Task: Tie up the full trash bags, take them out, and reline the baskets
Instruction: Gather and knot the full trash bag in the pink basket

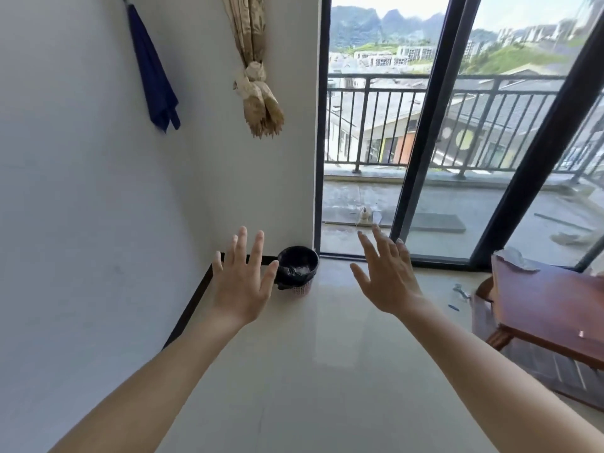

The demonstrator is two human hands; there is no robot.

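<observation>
A small pink basket (302,289) stands on the floor in the room's corner, beside the glass door frame. A black trash bag (298,263) lines it, folded over the rim, with something pale inside. My left hand (243,281) is stretched out in front of me with straight, spread fingers, just left of the basket in the view and holding nothing. My right hand (387,277) is raised the same way to the basket's right, fingers spread and empty. Both hands are well short of the basket.
A white wall runs along the left with a dark baseboard (188,313). A sliding glass door (425,158) opens onto a balcony. A reddish wooden table (552,308) stands at the right. A blue umbrella (152,73) and a knotted curtain (256,80) hang above.
</observation>
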